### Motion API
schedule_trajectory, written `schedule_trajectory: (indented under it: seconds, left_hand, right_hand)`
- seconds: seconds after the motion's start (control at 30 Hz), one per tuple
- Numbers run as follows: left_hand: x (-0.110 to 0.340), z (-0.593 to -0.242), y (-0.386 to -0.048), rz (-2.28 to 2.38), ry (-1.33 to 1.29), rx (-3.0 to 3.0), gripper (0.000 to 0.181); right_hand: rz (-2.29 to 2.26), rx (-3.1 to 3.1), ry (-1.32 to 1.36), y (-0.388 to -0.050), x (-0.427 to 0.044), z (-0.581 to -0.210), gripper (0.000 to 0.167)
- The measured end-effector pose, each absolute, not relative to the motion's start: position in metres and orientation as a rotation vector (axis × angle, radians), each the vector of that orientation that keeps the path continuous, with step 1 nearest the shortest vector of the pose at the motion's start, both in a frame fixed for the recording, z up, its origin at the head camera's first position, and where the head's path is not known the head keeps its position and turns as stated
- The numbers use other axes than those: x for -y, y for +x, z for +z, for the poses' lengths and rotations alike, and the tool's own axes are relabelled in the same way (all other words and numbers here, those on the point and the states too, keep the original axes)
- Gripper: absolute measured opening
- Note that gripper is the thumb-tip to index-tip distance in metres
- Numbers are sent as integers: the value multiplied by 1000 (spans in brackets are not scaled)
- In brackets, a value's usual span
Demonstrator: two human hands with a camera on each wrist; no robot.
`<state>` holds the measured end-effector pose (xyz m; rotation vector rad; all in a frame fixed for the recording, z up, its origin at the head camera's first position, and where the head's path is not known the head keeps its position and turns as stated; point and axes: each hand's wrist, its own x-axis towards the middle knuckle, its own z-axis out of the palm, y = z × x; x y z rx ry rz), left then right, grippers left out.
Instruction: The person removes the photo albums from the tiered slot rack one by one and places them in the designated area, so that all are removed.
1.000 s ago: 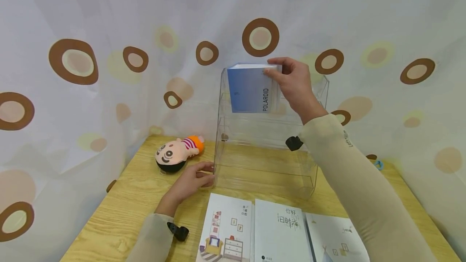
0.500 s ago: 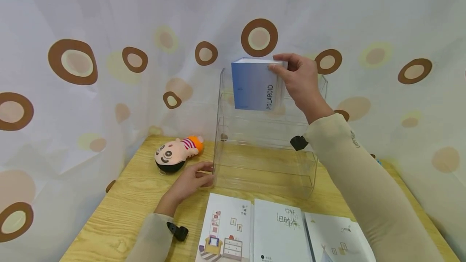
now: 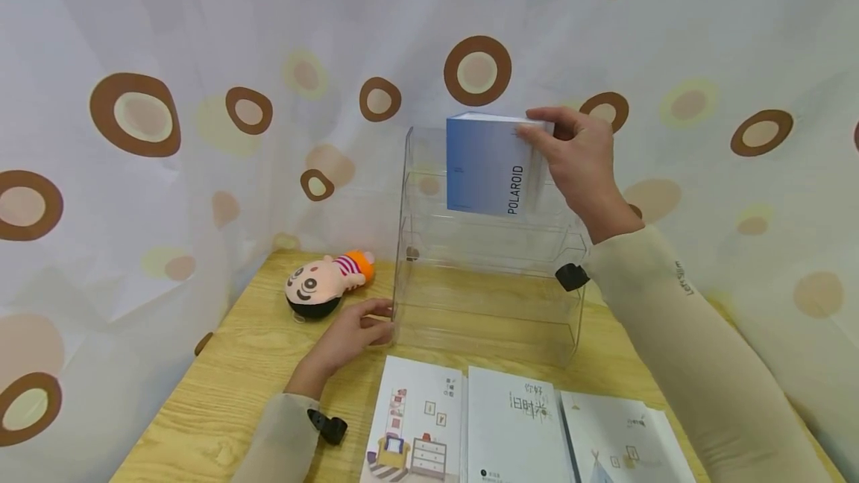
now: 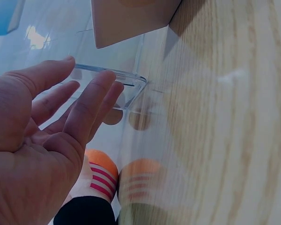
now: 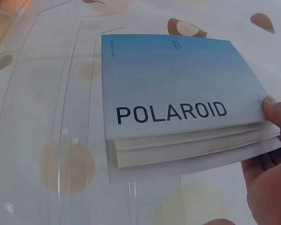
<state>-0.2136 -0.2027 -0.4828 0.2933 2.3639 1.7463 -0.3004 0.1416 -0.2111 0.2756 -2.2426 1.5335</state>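
Observation:
My right hand [image 3: 580,151] pinches a blue-to-white book [image 3: 486,170] marked POLAROID by its top right corner, thumb in front and fingers behind. Upright, the book is at the upper part of a clear tiered rack [image 3: 483,349]; whether it touches a tier I cannot tell. In the right wrist view the cover of the book [image 5: 168,79] and its loose page edges show. My left hand [image 3: 352,330] is at the rack's lower left side, its fingertips at the panel edge. The left wrist view shows that hand [image 4: 51,122] with loosely extended fingers beside the rack's corner [image 4: 136,79].
White books lie in a row in front of the rack: one with a furniture drawing [image 3: 412,416], a plainer one [image 3: 520,438] and one with a tent drawing [image 3: 627,431]. A plush doll [image 3: 329,282] lies left of the rack on the wooden table [image 3: 194,393]. A patterned curtain hangs behind.
My right hand has carried the POLAROID book to the right along the rack's top, with a slight rise and then a drop. My left hand stays where it was.

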Motion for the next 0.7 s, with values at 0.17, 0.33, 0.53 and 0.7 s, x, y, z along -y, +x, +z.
schedule_trajectory:
  seconds: [0.17,0.33,0.53,0.7]
  left_hand:
    - [204,-482,-214,1737,307,-2364,52]
    - [204,-483,-215,1747,292,-2363,51]
    - [201,-483,-214,1772,317,-2326,53]
    - [202,-483,-214,1772,320,-2322,52]
  right_hand:
    - [1525,2207,272,-290,-154,-216,39]
    - [1509,2208,242,-277,-168,-224,39]
    - [1515,2225,220,-260,-195,-237,39]
    - [1450,2275,194,-244,-221,-246,41]
